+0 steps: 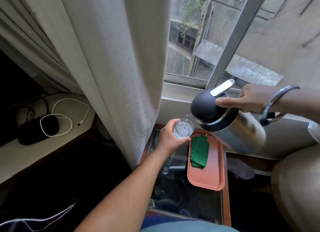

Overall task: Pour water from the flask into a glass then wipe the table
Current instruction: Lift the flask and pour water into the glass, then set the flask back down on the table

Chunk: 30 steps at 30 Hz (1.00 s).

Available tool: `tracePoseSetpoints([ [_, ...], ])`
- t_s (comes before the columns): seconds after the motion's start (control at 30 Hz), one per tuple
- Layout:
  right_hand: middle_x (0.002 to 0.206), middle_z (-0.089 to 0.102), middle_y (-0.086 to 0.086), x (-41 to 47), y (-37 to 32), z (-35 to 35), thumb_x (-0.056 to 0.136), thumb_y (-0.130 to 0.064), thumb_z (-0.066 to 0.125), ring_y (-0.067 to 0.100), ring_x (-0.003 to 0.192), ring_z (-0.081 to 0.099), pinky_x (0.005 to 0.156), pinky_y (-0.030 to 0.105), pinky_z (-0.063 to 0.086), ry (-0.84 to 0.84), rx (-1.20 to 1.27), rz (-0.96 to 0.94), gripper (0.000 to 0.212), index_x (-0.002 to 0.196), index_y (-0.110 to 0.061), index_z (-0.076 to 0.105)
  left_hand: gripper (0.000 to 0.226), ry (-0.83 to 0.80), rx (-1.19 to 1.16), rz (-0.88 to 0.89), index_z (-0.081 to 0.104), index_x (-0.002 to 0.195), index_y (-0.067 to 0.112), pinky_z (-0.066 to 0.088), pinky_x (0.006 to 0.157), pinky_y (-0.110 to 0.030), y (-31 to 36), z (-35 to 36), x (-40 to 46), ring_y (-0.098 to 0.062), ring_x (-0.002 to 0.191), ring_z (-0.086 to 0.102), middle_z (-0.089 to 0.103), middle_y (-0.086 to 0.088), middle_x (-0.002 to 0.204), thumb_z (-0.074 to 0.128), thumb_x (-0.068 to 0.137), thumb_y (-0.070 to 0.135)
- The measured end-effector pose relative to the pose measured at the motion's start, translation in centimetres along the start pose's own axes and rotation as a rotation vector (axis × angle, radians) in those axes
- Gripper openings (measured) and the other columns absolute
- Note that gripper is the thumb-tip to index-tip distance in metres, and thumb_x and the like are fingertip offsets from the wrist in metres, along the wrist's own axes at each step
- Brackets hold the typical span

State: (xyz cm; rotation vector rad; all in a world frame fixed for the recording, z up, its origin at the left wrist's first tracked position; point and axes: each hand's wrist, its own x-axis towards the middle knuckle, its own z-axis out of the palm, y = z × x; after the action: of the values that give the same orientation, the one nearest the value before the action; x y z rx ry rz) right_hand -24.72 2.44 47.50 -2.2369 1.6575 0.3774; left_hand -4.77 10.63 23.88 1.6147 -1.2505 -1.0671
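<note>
Head view: mid-pour. Right hand (pixel 249 100) is wrapped round the handle of the flask (pixel 230 127), thumb pressing on the black lid just under the silver lever; flask is tipped spout-down toward the left hand. Left hand (pixel 170 138) is closed around the glass (pixel 183 128), fingers round the lower wall, holding it up in the air just below the spout. Glass is clear with bubbling water in it, looks over half full, exact level hard to tell.

Handling guesses: flask is steel-bodied, stiff, probably heavy with water, weight out ahead of the right hand when tilted, so the handle grip plus thumb on the lid is the sensible hold. Polished body would likely be slippery to grab bare. Glass is small, smooth, fragile, gets slick if water runs down; grip low on the wall, keep fingers off the rim.

Below the left hand, toward the right hand, an orange tray (pixel 209 178) sits on the glass-topped desk (pixel 174 197) with a folded green cloth (pixel 199 153) on it: soft, light, pinch anywhere for the wipe. Wiping not yet started.
</note>
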Motion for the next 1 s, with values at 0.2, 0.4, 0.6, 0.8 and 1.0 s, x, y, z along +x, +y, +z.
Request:
tracePoseSetpoints([
  [0.2,0.034,0.035,0.002,-1.3,3.5,5.9,0.047,-0.100,0.042,0.018,0.027,0.033,0.048,0.027,0.033,0.028,0.410,0.073,0.084,0.038,-0.017,0.034,0.078,0.051,0.029,-0.022,0.055,0.129,0.016,0.056,0.097,-0.039,-0.7,1.0,-1.7,-0.014,0.109,0.067,0.069,-0.001,0.119,0.093,0.061,0.019],
  [0.4,0.038,0.036,0.006,-1.8,5.4,16.3,0.048,-0.099,0.047,0.018,0.034,0.030,0.052,0.034,0.036,0.063,0.858,0.200,0.090,0.045,-0.008,0.047,0.071,0.105,0.216,-0.103,0.044,0.113,0.052,0.051,0.083,-0.017,-3.7,0.7,-3.3,-0.002,0.098,0.064,0.065,0.022,0.106,0.081,0.052,0.054],
  [0.6,0.036,0.039,0.005,-2.5,3.2,29.5,0.049,-0.099,0.046,0.019,0.029,0.032,0.048,0.041,0.039,0.121,1.139,0.483,0.099,0.047,0.000,0.055,0.073,0.085,0.273,-0.208,0.052,0.117,0.037,0.054,0.077,-0.017,-10.8,-1.5,-5.7,-0.004,0.096,0.067,0.066,0.015,0.107,0.087,0.054,0.046],
  [0.8,0.041,0.037,0.007,-2.7,-1.7,41.9,0.057,-0.097,0.035,0.020,0.042,0.036,0.045,0.031,0.037,0.242,1.272,0.698,0.099,0.050,0.001,0.044,0.074,-0.039,0.311,-0.257,0.052,0.121,0.031,0.044,0.079,-0.005,-20.7,-2.4,-6.8,0.000,0.098,0.062,0.063,0.017,0.109,0.083,0.055,0.043],
  [1.0,0.029,0.036,-0.005,-1.5,-6.8,50.6,0.073,-0.083,0.032,0.019,0.032,0.036,0.029,0.016,0.026,0.489,1.444,0.888,0.077,0.044,-0.012,0.031,0.071,-0.154,0.294,-0.261,0.048,0.121,0.034,0.042,0.085,-0.006,-30.1,-0.4,-6.8,0.001,0.101,0.059,0.060,0.016,0.114,0.088,0.062,0.032],
])
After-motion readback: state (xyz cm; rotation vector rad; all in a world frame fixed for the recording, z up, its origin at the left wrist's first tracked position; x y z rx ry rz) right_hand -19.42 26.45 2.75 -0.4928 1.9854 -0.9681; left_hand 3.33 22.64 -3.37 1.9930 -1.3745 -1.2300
